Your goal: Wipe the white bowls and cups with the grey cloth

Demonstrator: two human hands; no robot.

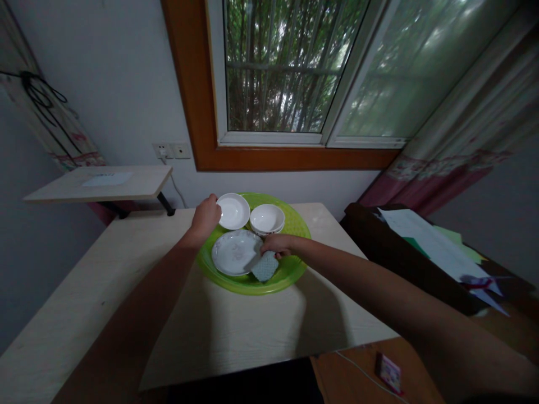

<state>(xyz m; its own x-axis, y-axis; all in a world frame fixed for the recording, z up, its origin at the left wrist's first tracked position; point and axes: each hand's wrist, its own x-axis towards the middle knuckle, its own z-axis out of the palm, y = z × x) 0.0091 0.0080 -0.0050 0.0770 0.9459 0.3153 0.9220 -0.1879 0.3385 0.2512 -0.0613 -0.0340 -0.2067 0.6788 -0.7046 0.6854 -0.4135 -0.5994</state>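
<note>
A round green plastic tray bears several white dishes. At its far left, my left hand pinches the rim of a small white dish. My right hand grips a pale grey-green cloth that hangs over the right edge of a patterned white plate. Just beyond that hand, white bowls sit stacked one in another. The fingertips of my left hand are partly hidden behind the dish's rim.
The tray rests on a pale wooden table. A raised wooden shelf stands at the back left, below a wall socket. A dark brown piece of furniture with papers is at the right. A small box lies on the floor.
</note>
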